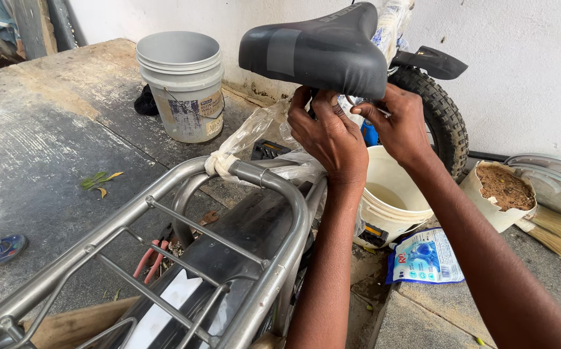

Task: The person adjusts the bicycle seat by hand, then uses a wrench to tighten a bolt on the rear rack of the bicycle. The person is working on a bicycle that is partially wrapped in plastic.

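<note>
Reaching up under the black bicycle saddle [316,48], the left hand [329,132] and right hand [400,123] curl their fingers around hardware beneath it, above the rear end of the metal carrier rack [164,226]; what they grip stays hidden.

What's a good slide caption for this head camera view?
Both hands, left hand and right hand, work under a black bicycle saddle above a silver rear rack, buckets nearby.

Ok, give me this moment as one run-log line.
left hand: fingers under bicycle saddle | right hand: beside it, under saddle rear | rear rack: foreground | white bucket: below hands
</note>
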